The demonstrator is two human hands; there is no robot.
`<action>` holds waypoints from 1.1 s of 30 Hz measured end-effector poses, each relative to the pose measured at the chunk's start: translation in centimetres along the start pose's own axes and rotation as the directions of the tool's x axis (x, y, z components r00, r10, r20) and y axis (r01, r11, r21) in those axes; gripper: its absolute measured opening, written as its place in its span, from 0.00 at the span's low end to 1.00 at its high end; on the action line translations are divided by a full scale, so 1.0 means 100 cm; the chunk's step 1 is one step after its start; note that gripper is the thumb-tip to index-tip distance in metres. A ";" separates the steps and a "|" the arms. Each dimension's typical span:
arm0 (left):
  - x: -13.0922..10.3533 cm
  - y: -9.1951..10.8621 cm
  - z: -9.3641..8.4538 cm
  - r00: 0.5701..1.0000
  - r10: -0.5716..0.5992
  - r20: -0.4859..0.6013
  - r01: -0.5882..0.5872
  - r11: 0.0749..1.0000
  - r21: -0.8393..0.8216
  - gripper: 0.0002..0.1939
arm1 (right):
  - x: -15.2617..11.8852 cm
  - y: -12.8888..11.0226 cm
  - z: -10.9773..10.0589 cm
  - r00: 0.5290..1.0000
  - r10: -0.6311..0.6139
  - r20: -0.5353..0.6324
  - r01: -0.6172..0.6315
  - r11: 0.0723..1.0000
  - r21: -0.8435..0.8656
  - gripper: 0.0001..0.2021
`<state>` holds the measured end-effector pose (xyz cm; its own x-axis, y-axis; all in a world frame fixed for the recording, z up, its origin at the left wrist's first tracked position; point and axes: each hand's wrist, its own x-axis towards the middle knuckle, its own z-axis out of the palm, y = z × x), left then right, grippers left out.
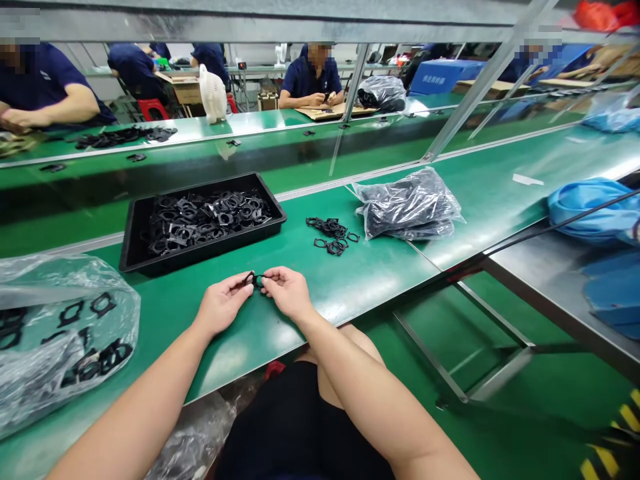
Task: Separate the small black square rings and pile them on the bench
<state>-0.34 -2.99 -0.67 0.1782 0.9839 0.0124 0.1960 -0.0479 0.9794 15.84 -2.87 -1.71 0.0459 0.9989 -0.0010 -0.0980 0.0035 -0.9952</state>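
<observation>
Both hands meet over the green table (220,360), just in front of the black tray. My left hand (226,301) pinches one side of a small black ring-shaped part (257,280). The other side of that part is between the fingertips of my right hand (286,290). Behind them, the black tray (203,257) holds a heap of similar black parts (213,217). A small loose pile of black rings (333,233) lies to the right of the tray.
A clear bag with black parts (100,303) lies at the left. A filled plastic bag (413,203) sits right of the loose pile. A metal side table (560,273) stands at the right. People sit across the conveyor, beyond a slanted metal post (475,93).
</observation>
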 end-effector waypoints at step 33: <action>-0.009 0.006 -0.005 0.918 0.375 0.132 -0.385 0.758 0.527 0.20 | -0.003 -0.010 -0.016 0.960 0.120 0.252 -0.177 0.960 0.215 0.16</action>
<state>-0.83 -3.80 0.04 0.3640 0.8624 0.3518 0.5881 -0.5057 0.6312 17.54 -3.22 -0.86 -0.2178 0.9712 -0.0962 -0.3160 -0.1634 -0.9346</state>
